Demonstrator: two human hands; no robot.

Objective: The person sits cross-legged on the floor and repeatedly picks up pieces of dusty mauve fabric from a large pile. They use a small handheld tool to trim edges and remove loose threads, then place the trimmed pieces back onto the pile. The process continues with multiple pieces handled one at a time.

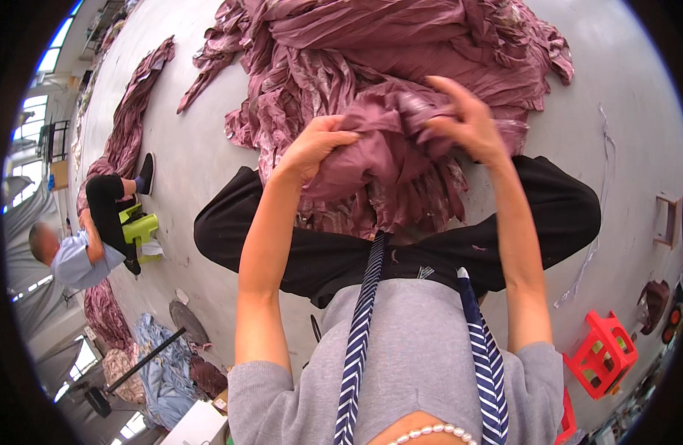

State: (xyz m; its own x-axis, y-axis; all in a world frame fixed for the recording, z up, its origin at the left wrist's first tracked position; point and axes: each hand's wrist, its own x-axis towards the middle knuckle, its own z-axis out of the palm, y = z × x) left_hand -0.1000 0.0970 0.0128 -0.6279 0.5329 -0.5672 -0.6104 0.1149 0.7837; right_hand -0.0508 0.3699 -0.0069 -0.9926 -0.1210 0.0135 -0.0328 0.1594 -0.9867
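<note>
A large heap of dusty-pink patterned fabric (371,37) is piled on the floor in front of me, reaching between my spread knees. My left hand (312,148) is closed on a bunched piece of pink cloth (363,152), thumb on top and the other fingers partly hidden. Over the right side of that bunch, my right hand (471,122) has its thumb and forefinger spread apart. Its fingertips and the cloth beside them are blurred. Loose, frayed-looking strips hang down from the bunch toward my lap.
To the left, another person (89,248) sits on a green stool (139,226) beside a long pink cloth strip (130,122). Blue cloth (163,371) lies lower left. A red plastic stool (601,354) stands at lower right, and thin white strips (605,170) trail along the floor.
</note>
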